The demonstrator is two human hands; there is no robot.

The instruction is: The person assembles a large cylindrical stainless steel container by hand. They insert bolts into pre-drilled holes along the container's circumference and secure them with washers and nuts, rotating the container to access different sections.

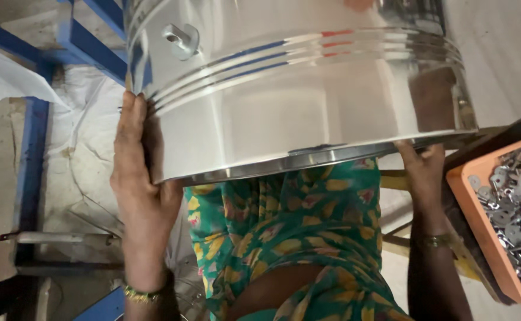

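Both hands, left hand (144, 190) & right hand (422, 169), are gripping the steel drum (296, 89) rim w/ fingers wrapped; small lug (181, 38) is already sitting on it (upper left), loose metal tabs are waiting in the orange tray (480, 226).

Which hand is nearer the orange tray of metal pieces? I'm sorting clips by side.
Right. The right hand grips the steel drum rim just beside the orange tray; the left hand holds the drum's opposite side, far from it.

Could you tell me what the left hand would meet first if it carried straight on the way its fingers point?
The left hand points up along the steel drum it grips. Straight on, it would probably slide along the drum's side toward the small metal lug, though depth is unclear.
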